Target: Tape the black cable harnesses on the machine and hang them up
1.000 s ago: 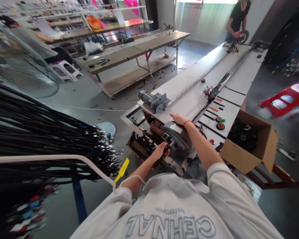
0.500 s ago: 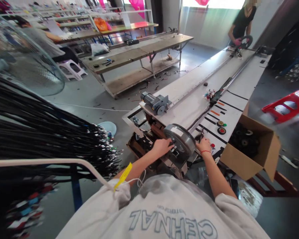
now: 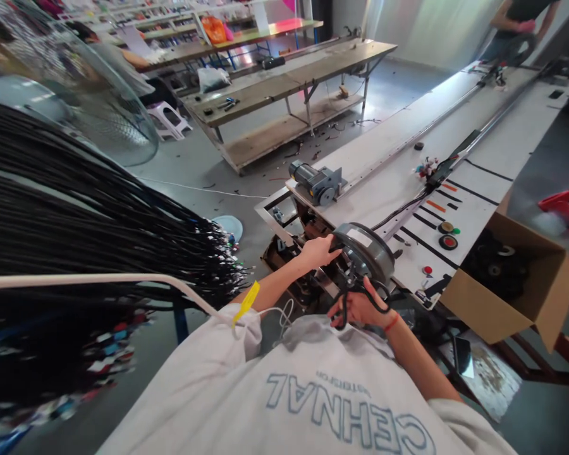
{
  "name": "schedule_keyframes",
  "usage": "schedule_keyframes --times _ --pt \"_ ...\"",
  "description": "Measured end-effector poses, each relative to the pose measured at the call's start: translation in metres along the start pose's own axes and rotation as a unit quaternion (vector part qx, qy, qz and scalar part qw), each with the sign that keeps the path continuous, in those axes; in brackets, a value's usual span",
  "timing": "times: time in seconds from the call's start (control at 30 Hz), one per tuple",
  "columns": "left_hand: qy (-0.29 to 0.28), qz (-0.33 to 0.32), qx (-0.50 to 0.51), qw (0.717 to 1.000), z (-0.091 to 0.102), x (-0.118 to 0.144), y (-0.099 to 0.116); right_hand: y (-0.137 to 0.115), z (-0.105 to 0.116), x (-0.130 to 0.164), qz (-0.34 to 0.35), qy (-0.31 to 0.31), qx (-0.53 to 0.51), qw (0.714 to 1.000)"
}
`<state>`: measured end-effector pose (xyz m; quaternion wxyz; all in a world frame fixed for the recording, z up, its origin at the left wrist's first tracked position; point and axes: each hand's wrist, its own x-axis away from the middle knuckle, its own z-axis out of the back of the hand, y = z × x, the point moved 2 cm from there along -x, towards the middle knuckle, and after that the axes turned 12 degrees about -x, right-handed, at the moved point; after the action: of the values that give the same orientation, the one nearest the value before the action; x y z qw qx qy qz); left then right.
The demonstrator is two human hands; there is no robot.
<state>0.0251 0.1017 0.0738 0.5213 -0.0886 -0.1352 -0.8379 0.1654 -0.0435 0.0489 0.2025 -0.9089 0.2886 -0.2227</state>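
Note:
A grey wheel (image 3: 378,253) with a pale label on its rim is mounted at the near end of a long white workbench (image 3: 360,212). My left hand (image 3: 318,253) is at the wheel's left edge, its fingers curled together; what they pinch is hidden. In front of the wheel, my right hand (image 3: 360,308) holds black-handled scissors (image 3: 344,311), with the loops around the fingers and the blades pointing up toward the wheel. Dark cord (image 3: 398,213) runs from the wheel along the bench toward a bundle with coloured ends (image 3: 427,167).
A grey motor (image 3: 315,182) sits on the bench's left corner. Right of the bench is an open cardboard box (image 3: 507,297) of dark round parts. Black cables (image 3: 99,221) hang at left beside a fan (image 3: 109,95). Another person (image 3: 516,28) stands at the far end.
My right hand has come from the wheel's right side to its front, bringing the scissors. My left hand stays at the left edge. The view has shifted, so the scene sits further right.

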Motion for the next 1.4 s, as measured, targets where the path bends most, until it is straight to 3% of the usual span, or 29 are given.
schedule_keyframes --times 0.1,0.13,0.2,0.27,0.3,0.33,0.37,0.43,0.5,0.57,0.6,0.63,0.7,0.77,0.83,0.9,1.0,1.07,1.13,1.23,1.4 --pt "0.03 0.027 -0.045 0.998 0.001 -0.003 -0.003 0.002 0.01 -0.039 0.048 0.107 0.004 0.993" --pt "0.05 0.049 -0.065 0.995 0.0 -0.005 -0.007 0.004 0.015 -0.039 0.059 0.135 0.022 0.989" --pt "0.067 0.084 -0.086 0.99 -0.005 -0.007 -0.018 0.011 0.022 -0.019 0.041 0.132 0.068 0.988" --pt "0.017 0.05 -0.03 0.998 -0.016 -0.008 -0.027 0.015 0.031 0.019 0.016 0.109 0.103 0.989" --pt "-0.032 0.006 0.041 0.999 -0.024 -0.007 -0.028 0.014 0.038 0.04 0.031 0.131 0.113 0.985" --pt "-0.088 -0.042 0.137 0.986 -0.032 -0.004 -0.027 0.01 0.049 0.059 0.059 0.179 0.124 0.974" --pt "-0.144 -0.085 0.246 0.955 -0.041 -0.001 -0.023 0.004 0.062 0.075 0.088 0.252 0.143 0.953" --pt "-0.202 -0.121 0.457 0.858 -0.056 0.009 -0.011 -0.012 0.092 0.096 0.12 0.423 0.225 0.869" --pt "-0.166 -0.11 0.606 0.77 -0.068 0.018 0.001 -0.026 0.118 0.101 0.09 0.567 0.355 0.737" --pt "-0.102 -0.096 0.705 0.695 -0.077 0.027 0.008 -0.037 0.135 0.094 0.042 0.633 0.472 0.612" --pt "-0.087 -0.086 0.741 0.66 -0.081 0.029 0.011 -0.041 0.14 0.089 0.029 0.639 0.514 0.571" --pt "-0.094 -0.071 0.769 0.628 -0.084 0.029 0.012 -0.046 0.144 0.084 0.03 0.633 0.545 0.548" --pt "-0.153 -0.033 0.801 0.577 -0.09 0.025 0.016 -0.061 0.151 0.078 0.073 0.606 0.587 0.532" --pt "-0.244 -0.012 0.79 0.562 -0.093 0.015 0.022 -0.086 0.161 0.082 0.128 0.604 0.602 0.507" --pt "-0.311 -0.032 0.738 0.598 -0.091 0.005 0.032 -0.12 0.178 0.096 0.143 0.637 0.591 0.473" --pt "-0.313 -0.079 0.641 0.696 -0.086 0.0 0.041 -0.156 0.199 0.115 0.116 0.683 0.564 0.449" --pt "-0.192 -0.093 0.421 0.882 -0.076 0.003 0.049 -0.2 0.229 0.136 0.058 0.722 0.526 0.446" --pt "-0.097 -0.056 0.291 0.95 -0.073 0.009 0.049 -0.214 0.244 0.142 0.019 0.736 0.503 0.453" --pt "-0.021 -0.024 0.23 0.973 -0.074 0.015 0.048 -0.218 0.253 0.141 -0.016 0.741 0.491 0.458" --pt "0.047 -0.013 0.231 0.972 -0.082 0.021 0.044 -0.214 0.259 0.137 -0.042 0.737 0.494 0.459" --pt "0.067 -0.003 0.263 0.962 -0.092 0.026 0.038 -0.208 0.259 0.139 -0.05 0.731 0.494 0.469"
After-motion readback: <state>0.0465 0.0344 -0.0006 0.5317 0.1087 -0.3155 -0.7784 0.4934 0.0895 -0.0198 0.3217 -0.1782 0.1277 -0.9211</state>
